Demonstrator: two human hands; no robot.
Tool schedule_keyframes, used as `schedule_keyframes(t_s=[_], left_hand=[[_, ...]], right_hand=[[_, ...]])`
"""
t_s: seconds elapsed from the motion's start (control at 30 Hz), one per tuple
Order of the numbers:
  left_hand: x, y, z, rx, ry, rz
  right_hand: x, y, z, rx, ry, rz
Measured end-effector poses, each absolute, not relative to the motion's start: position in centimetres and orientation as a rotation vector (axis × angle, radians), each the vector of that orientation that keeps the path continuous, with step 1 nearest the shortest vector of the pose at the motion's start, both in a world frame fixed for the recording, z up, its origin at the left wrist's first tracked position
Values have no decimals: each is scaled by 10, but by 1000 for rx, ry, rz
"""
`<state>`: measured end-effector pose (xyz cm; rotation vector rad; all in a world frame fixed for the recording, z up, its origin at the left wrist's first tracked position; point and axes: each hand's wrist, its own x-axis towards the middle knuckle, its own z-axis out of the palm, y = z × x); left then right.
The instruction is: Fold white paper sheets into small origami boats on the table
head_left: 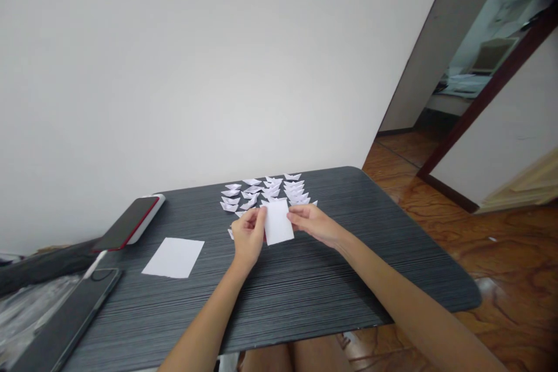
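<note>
Between my two hands is a small white rectangle of paper (279, 223), held upright above the table. My left hand (249, 233) pinches its left edge, thumb in front. On the right edge, my right hand (311, 221) grips it between thumb and fingers. Behind it, several folded white paper boats (271, 190) stand in rows on the dark table, and the hands and paper hide some of them. A flat sheet of white paper (173, 257) lies on the table to the left of my left hand.
The dark, wood-grained table (349, 296) stands against a white wall (196, 70). A red-edged phone or tablet (126, 224) lies on a white object at the left, with a white cable (95, 264) beside it. Another dark device (72, 319) lies along the left edge.
</note>
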<state>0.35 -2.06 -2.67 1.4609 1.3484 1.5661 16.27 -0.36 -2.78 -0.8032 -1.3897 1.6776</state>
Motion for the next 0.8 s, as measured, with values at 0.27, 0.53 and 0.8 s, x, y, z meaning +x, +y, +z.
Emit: schedule_keyframes(t_s=[0.27, 0.53, 0.8], left_hand=[[-1, -21, -16, 1962, 1201, 1305], [-8, -16, -15, 1669, 1326, 1296], [-4, -17, -9, 1465, 992, 1172]], right_hand=[[158, -14, -25, -996, -1910, 1008], [156, -17, -20, -929, -1823, 1423], [156, -11, -20, -921, -1416, 1342]])
